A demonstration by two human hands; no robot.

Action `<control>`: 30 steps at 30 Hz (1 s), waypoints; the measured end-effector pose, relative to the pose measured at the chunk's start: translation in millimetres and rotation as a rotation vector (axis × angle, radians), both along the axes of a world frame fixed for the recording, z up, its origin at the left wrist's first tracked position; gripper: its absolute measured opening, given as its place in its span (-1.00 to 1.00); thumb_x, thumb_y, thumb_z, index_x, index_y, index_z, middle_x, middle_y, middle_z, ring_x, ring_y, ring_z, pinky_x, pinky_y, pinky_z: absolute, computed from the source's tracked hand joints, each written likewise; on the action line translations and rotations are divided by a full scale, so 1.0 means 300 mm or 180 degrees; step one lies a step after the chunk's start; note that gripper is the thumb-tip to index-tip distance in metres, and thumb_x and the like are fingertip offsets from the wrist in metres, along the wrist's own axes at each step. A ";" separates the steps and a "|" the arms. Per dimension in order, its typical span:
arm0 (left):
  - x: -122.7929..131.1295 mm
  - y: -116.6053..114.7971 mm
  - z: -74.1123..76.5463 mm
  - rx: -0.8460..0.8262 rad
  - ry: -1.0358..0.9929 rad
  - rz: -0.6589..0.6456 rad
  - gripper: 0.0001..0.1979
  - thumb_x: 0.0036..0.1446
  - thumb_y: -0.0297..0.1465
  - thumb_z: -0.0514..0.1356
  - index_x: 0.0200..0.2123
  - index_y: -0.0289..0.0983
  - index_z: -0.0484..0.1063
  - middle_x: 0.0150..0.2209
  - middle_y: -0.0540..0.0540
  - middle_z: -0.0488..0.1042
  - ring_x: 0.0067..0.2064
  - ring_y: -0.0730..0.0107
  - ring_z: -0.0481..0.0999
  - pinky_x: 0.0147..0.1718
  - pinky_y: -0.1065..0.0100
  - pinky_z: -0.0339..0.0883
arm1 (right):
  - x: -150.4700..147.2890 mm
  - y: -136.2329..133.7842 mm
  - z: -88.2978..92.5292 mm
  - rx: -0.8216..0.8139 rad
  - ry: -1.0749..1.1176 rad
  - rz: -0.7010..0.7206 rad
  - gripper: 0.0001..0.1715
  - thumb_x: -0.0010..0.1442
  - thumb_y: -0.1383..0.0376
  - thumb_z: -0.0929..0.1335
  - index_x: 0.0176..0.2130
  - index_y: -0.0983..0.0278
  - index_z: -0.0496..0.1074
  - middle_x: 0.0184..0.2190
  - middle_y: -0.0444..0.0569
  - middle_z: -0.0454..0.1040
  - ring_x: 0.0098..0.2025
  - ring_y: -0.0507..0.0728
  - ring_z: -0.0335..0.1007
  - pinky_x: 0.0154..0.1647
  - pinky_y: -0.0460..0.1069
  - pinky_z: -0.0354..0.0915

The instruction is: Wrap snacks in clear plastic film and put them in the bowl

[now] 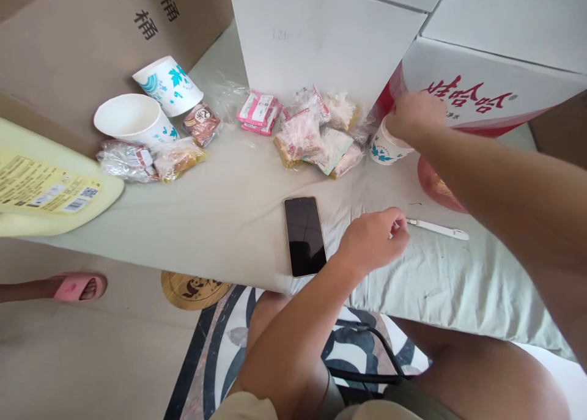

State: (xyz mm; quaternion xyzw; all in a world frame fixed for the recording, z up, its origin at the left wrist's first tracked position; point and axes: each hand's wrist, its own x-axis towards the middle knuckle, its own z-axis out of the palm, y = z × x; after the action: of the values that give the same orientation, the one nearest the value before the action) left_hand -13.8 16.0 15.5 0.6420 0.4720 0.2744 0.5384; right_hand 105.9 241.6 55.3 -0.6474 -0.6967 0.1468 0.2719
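Note:
My right hand is at the mouth of a white paper cup with blue leaf prints. Its fingers are hidden there, so I cannot tell whether they grip the rim or reach inside. My left hand is curled closed above the cloth, and whatever it may hold is too small to make out. Just right of its fingers lies a thin white-handled tool, its other end by the hand. A reddish bowl sits partly behind my right forearm. Left of my left hand lies a black-screened phone.
Wrapped snacks and pink packets lie along the back. Two more paper cups stand at left near a yellow jug. White boxes and a brown carton wall the rear. Someone's pink slipper shows at lower left.

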 end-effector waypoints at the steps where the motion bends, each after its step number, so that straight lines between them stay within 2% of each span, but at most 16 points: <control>1: 0.004 -0.002 0.000 0.0020 0.0000 0.0015 -0.91 0.23 -0.36 0.11 -0.29 -0.16 0.41 -0.31 -0.04 0.56 -0.30 0.30 0.47 -0.30 0.27 0.24 | -0.025 -0.028 0.008 0.0145 -0.0165 0.0014 -0.77 0.18 0.58 0.37 -0.46 0.36 0.37 -0.06 0.24 0.55 0.22 0.30 0.34 0.23 0.26 0.12; 3: 0.009 -0.006 0.000 0.0053 0.0003 0.0045 -0.91 0.23 -0.37 0.11 -0.29 -0.16 0.41 -0.31 -0.03 0.56 -0.30 0.30 0.48 -0.30 0.27 0.25 | -0.085 -0.072 0.013 0.0349 -0.0453 0.0236 -0.90 0.24 0.50 0.37 -0.21 0.37 0.45 0.12 0.24 0.49 0.28 0.29 0.27 0.31 0.27 0.05; 6: 0.005 -0.009 0.001 0.0107 0.0035 0.0020 -0.91 0.22 -0.39 0.10 -0.30 -0.16 0.40 -0.29 -0.04 0.56 -0.28 0.28 0.49 -0.29 0.27 0.24 | -0.177 -0.080 -0.014 0.0313 -0.0922 0.0780 -0.58 0.22 0.33 0.47 0.04 0.43 0.40 0.24 0.26 0.40 0.33 0.32 0.20 0.34 0.28 -0.02; 8: -0.003 -0.009 0.001 0.0150 0.0104 0.0001 -0.91 0.22 -0.39 0.09 -0.30 -0.17 0.39 -0.28 -0.05 0.56 -0.27 0.26 0.49 -0.30 0.27 0.23 | -0.221 -0.048 -0.048 0.0125 -0.1006 0.0869 -0.47 0.18 0.26 0.50 0.04 0.47 0.36 0.23 0.28 0.40 0.35 0.36 0.16 0.33 0.29 -0.04; 12: -0.020 -0.005 0.003 0.0203 0.0158 0.0062 -0.90 0.22 -0.40 0.09 -0.31 -0.17 0.40 -0.29 -0.07 0.56 -0.29 0.26 0.48 -0.33 0.28 0.20 | -0.250 0.003 -0.090 0.0055 -0.0615 0.0681 -0.54 0.17 0.30 0.51 -0.04 0.42 0.31 0.15 0.21 0.45 0.32 0.33 0.20 0.33 0.28 -0.01; 14: -0.027 0.001 0.005 0.0196 0.0088 0.0118 -0.90 0.21 -0.40 0.10 -0.31 -0.17 0.41 -0.29 -0.07 0.56 -0.29 0.27 0.47 -0.31 0.28 0.22 | -0.249 -0.014 -0.070 0.0158 -0.0747 0.0652 -0.52 0.18 0.37 0.51 0.01 0.39 0.31 0.14 0.19 0.45 0.28 0.31 0.25 0.34 0.29 0.00; 16: -0.031 0.009 0.008 0.0179 0.0038 0.0201 -0.91 0.21 -0.40 0.12 -0.30 -0.17 0.42 -0.30 -0.06 0.57 -0.29 0.28 0.47 -0.29 0.27 0.24 | -0.239 -0.059 -0.022 0.0258 -0.1020 0.0649 -0.46 0.19 0.44 0.48 0.11 0.36 0.30 0.16 0.19 0.42 0.25 0.31 0.28 0.33 0.29 0.03; 20: -0.024 0.022 0.008 0.0165 -0.0084 0.0424 -0.93 0.20 -0.41 0.13 -0.33 -0.18 0.41 -0.33 -0.05 0.56 -0.31 0.31 0.46 -0.28 0.27 0.25 | -0.163 -0.200 0.076 0.0518 -0.1042 0.0500 -0.32 0.15 0.45 0.42 0.23 0.29 0.28 0.19 0.21 0.36 0.19 0.34 0.33 0.22 0.26 0.21; 22: -0.018 0.026 0.003 0.0195 -0.0213 0.0559 -0.93 0.19 -0.41 0.15 -0.35 -0.19 0.41 -0.36 -0.04 0.55 -0.33 0.34 0.46 -0.29 0.29 0.26 | -0.079 -0.304 0.071 0.0719 -0.0768 0.0406 -0.31 0.11 0.42 0.40 0.22 0.30 0.28 0.19 0.22 0.38 0.19 0.32 0.34 0.18 0.22 0.27; 24: -0.019 0.034 -0.006 0.0276 -0.0333 0.0708 -0.94 0.19 -0.40 0.16 -0.35 -0.20 0.42 -0.40 -0.01 0.54 -0.36 0.38 0.47 -0.32 0.31 0.27 | 0.033 -0.433 0.015 0.0875 -0.0575 0.0430 -0.30 0.08 0.36 0.39 0.21 0.27 0.27 0.13 0.17 0.42 0.13 0.30 0.38 0.14 0.23 0.32; 27: -0.050 0.071 -0.023 0.0467 -0.0515 0.0973 -0.92 0.21 -0.40 0.17 -0.35 -0.21 0.44 -0.43 0.02 0.51 -0.39 0.44 0.46 -0.36 0.37 0.29 | 0.206 -0.647 -0.124 0.0478 -0.0406 0.0190 -0.28 0.03 0.23 0.41 0.18 0.24 0.29 -0.05 0.09 0.49 -0.15 0.26 0.46 -0.08 0.23 0.42; 28: -0.068 0.089 -0.028 0.0533 -0.0608 0.1092 -0.91 0.23 -0.41 0.17 -0.34 -0.21 0.44 -0.44 0.02 0.51 -0.39 0.45 0.47 -0.37 0.39 0.30 | 0.256 -0.713 -0.167 0.0276 -0.0373 0.0123 -0.27 0.04 0.19 0.42 0.19 0.24 0.30 -0.10 0.08 0.50 -0.18 0.26 0.47 -0.12 0.22 0.43; 30: -0.102 0.130 -0.034 0.0690 -0.0737 0.1421 -0.90 0.27 -0.42 0.16 -0.32 -0.21 0.46 -0.46 0.03 0.47 -0.41 0.48 0.46 -0.40 0.42 0.34 | 0.336 -0.825 -0.221 0.0068 -0.0326 0.0126 -0.31 0.09 0.09 0.45 0.16 0.24 0.36 -0.10 0.12 0.52 -0.10 0.31 0.50 -0.07 0.24 0.44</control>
State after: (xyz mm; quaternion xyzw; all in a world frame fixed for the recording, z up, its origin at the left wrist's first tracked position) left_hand -44.5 54.9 5.2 0.5403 0.5049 0.5068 0.4431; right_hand 206.6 -5.9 -11.2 -0.6372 -0.7239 0.1114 0.2399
